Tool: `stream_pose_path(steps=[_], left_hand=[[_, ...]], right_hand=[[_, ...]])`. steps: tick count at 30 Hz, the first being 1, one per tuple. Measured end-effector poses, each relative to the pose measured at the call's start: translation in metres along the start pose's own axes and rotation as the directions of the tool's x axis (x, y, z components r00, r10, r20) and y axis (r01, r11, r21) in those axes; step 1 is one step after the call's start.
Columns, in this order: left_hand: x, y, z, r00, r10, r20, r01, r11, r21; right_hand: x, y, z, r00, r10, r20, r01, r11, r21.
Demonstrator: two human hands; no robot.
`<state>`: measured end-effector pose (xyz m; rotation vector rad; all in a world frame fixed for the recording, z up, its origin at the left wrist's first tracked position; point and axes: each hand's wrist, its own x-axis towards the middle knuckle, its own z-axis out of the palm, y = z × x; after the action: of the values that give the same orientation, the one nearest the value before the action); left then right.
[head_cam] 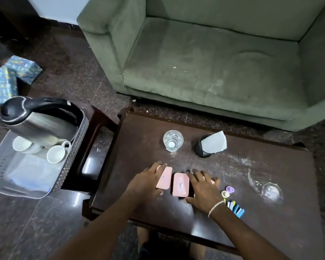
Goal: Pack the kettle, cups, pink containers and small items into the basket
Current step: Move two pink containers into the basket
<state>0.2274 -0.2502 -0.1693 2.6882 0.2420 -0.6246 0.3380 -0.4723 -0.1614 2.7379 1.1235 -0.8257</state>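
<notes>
Three pink containers (180,184) in a row on the dark table (251,231), near its front edge, long axes running front to back; only the middle one fully visible. Left hand (145,182) flat on the left container (165,180), fingers extended and spread, not curled around it. Right hand (202,191) flat over the right container (212,182), fingers likewise spread, bracelet (215,205) at the wrist; container almost hidden.

Just right of that hand: two small rings (227,191), one purple, one pale, and a fan of coloured cards (236,208); count unclear.

Gray perforated basket (74,145) on a low stool to the left, holding one steel kettle (38,120), upright, handle toward the table, and two white cups (55,153), open mouths upward.

Farther back on the table: one glass (173,140) and one black holder with white paper (210,144). A second glass (272,191) at the right.
</notes>
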Motion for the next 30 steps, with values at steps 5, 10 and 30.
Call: stream_pose_path(steps=[5,10,30], left_hand=[[0.015,0.013,0.016,0.998,-0.045,0.042,0.044,0.999,0.013],[0.02,0.017,0.026,0.997,-0.056,0.054,0.055,0.998,0.026],[-0.047,-0.089,-0.058,0.99,0.004,-0.142,-0.016,0.997,-0.08]], right_hand=[[0.011,-0.002,0.017,0.998,0.042,0.048,-0.043,0.999,0.007],[0.015,-0.01,0.03,0.998,0.063,0.023,-0.063,0.998,-0.013],[0.05,-0.11,-0.057,0.982,-0.078,-0.172,0.08,0.997,0.007]])
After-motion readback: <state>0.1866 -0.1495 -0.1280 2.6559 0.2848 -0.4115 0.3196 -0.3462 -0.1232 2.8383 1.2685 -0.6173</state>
